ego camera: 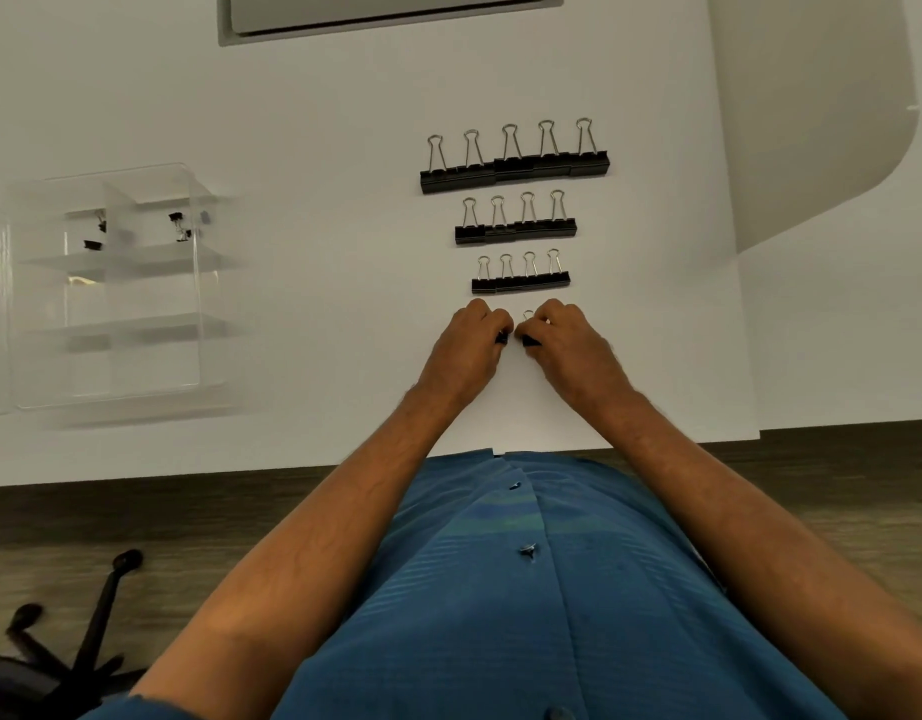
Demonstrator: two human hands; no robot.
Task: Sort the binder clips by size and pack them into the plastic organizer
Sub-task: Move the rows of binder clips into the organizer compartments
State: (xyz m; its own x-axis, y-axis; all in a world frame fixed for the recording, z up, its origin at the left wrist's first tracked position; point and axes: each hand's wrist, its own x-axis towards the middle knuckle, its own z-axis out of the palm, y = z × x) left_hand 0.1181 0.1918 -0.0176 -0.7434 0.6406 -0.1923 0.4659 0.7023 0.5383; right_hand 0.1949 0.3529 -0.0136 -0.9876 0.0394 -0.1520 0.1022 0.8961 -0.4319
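Three rows of black binder clips lie on the white table: several large ones (515, 168) at the back, several medium ones (516, 230) in the middle, several smaller ones (521, 282) in front. Just below them my left hand (472, 337) is closed on a tiny black clip (500, 339). My right hand (565, 337) pinches another tiny clip (528, 339) whose wire loop sticks up. The two hands almost touch. The clear plastic organizer (116, 288) stands at the left with a few tiny clips (178, 226) in its top compartments.
A grey recessed panel (386, 15) sits at the table's back edge. The table's front edge (189, 472) runs just before my blue shirt. A black chair base (74, 662) stands on the wood floor at lower left.
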